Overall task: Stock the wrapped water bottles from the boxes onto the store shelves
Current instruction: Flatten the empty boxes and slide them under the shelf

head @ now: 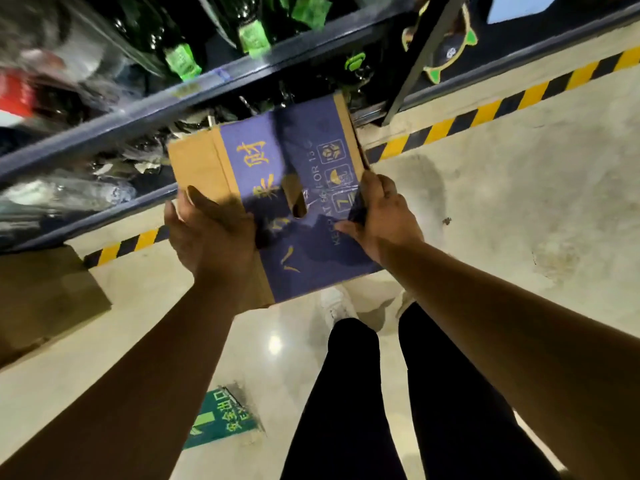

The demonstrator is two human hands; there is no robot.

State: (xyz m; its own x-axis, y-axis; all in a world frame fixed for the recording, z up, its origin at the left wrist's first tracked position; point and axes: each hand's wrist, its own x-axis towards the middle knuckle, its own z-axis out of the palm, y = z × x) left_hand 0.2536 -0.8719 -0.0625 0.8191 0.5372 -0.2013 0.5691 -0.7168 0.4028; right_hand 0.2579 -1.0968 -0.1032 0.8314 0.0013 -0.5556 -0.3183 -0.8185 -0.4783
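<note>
Now I hold the purple-and-brown cardboard box [294, 150] off the floor between both hands. Its long axis runs away from me toward the dark metal store shelves [207, 88], whose lower tier sits just beyond the box's far end. My left hand [211, 233] clasps the near left side, thumb laid over the brown strip. My right hand [384, 220] curls its fingers round the right edge, beside the slot handle. Clear-wrapped bottles [69, 195] lie blurred on the lower shelf, left of the box; whether any are inside the box I cannot tell.
</note>
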